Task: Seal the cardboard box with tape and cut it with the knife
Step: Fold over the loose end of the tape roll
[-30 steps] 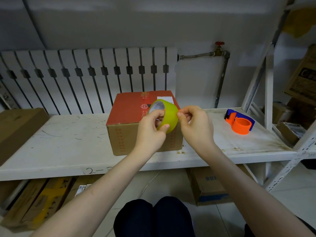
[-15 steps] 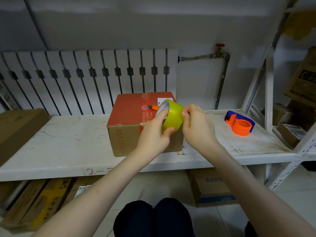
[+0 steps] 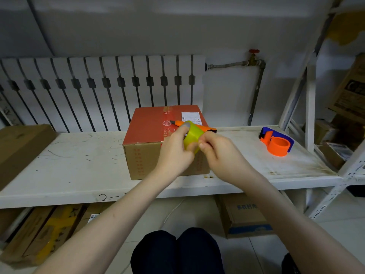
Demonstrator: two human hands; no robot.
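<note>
A cardboard box [image 3: 150, 135] with a red top and a white label stands on the white shelf [image 3: 69, 167]. An orange knife [image 3: 199, 127] lies on the box top, partly hidden behind the tape. My left hand [image 3: 173, 151] grips a yellow-green tape roll [image 3: 192, 136] in front of the box. My right hand [image 3: 219, 153] pinches at the roll's right edge with thumb and fingers. Whether a tape end is lifted cannot be seen.
An orange and blue tape dispenser [image 3: 276, 141] sits on the shelf at the right. A flat brown carton [image 3: 21, 147] lies at the left end. More cartons [image 3: 245, 216] stand on the floor below. A radiator [image 3: 102, 89] lines the wall behind.
Both hands have lowered slightly with the tape roll, and the roll has turned in my left hand. The orange knife on the box top has come into sight behind it.
</note>
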